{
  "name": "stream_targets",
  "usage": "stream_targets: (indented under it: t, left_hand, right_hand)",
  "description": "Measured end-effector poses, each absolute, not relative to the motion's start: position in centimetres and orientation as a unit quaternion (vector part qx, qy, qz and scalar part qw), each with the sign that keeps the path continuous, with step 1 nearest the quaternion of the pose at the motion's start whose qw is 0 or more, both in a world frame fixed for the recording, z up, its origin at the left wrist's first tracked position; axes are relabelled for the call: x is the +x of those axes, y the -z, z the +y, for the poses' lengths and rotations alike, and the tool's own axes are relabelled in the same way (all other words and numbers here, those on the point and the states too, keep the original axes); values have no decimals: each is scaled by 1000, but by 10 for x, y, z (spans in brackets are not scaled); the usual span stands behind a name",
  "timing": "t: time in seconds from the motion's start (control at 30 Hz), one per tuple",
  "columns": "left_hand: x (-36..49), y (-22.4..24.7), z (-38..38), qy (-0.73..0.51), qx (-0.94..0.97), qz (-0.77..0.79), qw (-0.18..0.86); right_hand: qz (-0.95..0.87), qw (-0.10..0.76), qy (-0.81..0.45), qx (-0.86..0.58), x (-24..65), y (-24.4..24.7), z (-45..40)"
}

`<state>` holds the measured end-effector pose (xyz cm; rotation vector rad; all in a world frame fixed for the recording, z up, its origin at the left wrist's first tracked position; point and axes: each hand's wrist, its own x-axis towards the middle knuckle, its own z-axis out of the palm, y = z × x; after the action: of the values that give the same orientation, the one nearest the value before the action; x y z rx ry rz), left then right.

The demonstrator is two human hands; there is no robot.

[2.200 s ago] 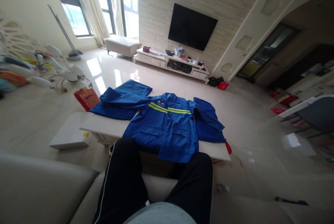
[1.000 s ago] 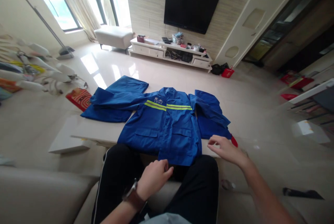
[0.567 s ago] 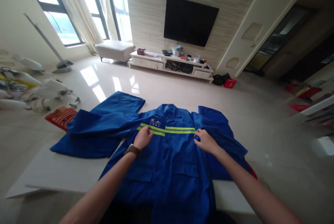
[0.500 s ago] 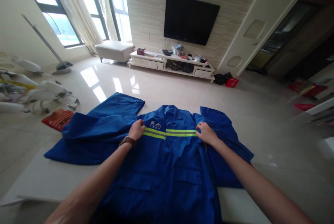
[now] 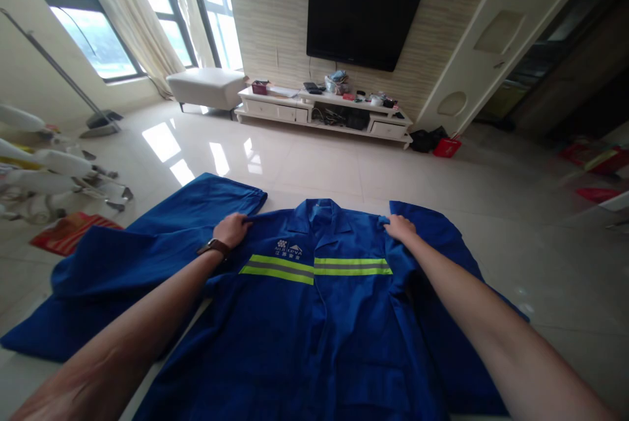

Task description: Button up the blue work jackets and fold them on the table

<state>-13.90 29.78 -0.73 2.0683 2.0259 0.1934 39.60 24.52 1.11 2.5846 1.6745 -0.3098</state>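
Observation:
A blue work jacket (image 5: 295,316) with yellow-green reflective stripes and a white chest logo lies front up, its collar away from me. My left hand (image 5: 232,231), with a watch on the wrist, is closed on the jacket's shoulder at the left. At the opposite shoulder my right hand (image 5: 400,228) grips the cloth between thumb and fingers. More blue cloth (image 5: 196,201) lies spread out beyond my left hand. Another blue piece (image 5: 437,244) extends beneath and beyond my right arm.
An orange-red patterned bag or cloth (image 5: 73,231) lies at the left, near white-covered equipment (image 5: 63,165). Across the tiled floor stand a low white TV cabinet (image 5: 275,110) and a white bench (image 5: 211,87). A red bag (image 5: 446,147) sits by the cabinet.
Both hands have moved from the ends of the chest stripe up to the jacket's shoulders and farther apart. The view has shifted closer to the jacket.

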Motion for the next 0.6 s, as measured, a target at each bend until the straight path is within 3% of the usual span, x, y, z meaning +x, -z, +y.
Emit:
stream_targets:
  t: [0.17, 0.33, 0.47, 0.6]
  left_hand:
    - [-141, -68, 332, -209, 677, 702, 67]
    - [-106, -108, 366, -326, 612, 707, 140]
    - [-77, -94, 319, -313, 653, 653, 224]
    - [-82, -44, 187, -171, 778, 498, 344]
  right_hand:
    - [484, -107, 31, 868, 426, -57, 259]
    - [428, -233, 6, 873, 425, -97, 279]
    - [495, -241, 65, 833, 392, -101, 247]
    - [636, -223, 164, 720, 342, -68, 135]
